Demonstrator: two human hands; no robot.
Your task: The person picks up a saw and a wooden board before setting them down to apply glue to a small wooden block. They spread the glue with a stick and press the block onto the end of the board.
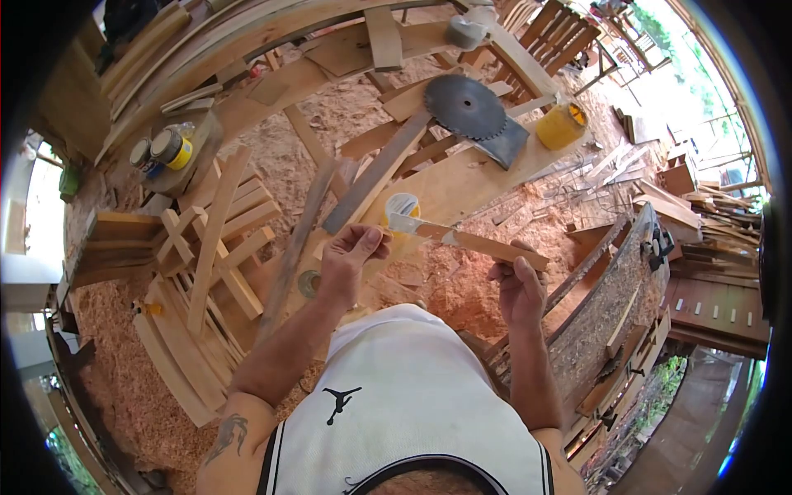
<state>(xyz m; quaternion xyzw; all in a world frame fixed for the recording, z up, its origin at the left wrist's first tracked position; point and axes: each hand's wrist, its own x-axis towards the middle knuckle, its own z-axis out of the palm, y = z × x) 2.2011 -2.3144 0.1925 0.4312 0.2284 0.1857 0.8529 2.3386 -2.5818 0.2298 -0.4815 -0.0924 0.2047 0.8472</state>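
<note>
A thin flat wooden strip [487, 245] with a pale, whitish left end is held in front of the chest. My right hand [521, 289] grips its right end between thumb and fingers. My left hand [356, 249] is closed in a pinch near the other end, a small gap from the pale tip; a small light piece seems to show at its fingertips, too small to name. Just behind the strip's pale end stands an open yellow and white tub [402, 208].
A circular saw blade [466, 107] lies on boards beyond the hands, beside a yellow container [562, 126]. Two jars [171, 149] stand at the left. Joined wooden slats [216, 247] lie left, a dusty bench [606, 289] right. Sawdust covers the ground.
</note>
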